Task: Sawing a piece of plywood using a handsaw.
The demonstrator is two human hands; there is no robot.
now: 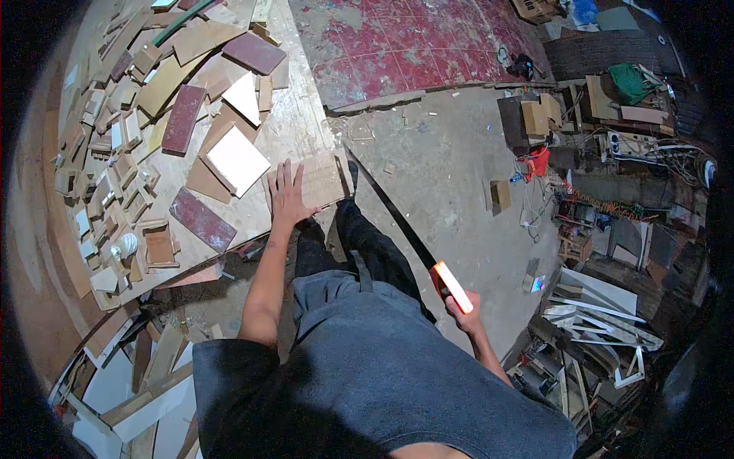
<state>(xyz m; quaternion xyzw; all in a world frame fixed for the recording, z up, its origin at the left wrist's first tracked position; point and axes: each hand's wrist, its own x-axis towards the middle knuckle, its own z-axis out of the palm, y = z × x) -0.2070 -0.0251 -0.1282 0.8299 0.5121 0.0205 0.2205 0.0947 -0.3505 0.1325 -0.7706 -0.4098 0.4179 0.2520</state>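
My left hand (287, 200) lies flat with its fingers spread on a light brown wooden board (323, 177). That board rests at the near right corner of the worktable (297, 107), its right end at the table's edge. In my right hand (466, 315) is the handle of a handsaw (400, 220), bright orange and white along its edge. The long dark blade slants up and left, its tip just right of the board's end; whether it touches the wood I cannot tell. Left of my left hand lie a white square panel (238, 161) and a dark red panel (202, 219).
Wood offcuts (126, 180) crowd the table's left side. Long scrap boards (157, 382) are heaped below it. On the right stand cardboard boxes (535, 118), tangled cables (650, 145) and a pile of white frame pieces (604, 317). Red tiled flooring (413, 46) spreads beyond the grey concrete (451, 153).
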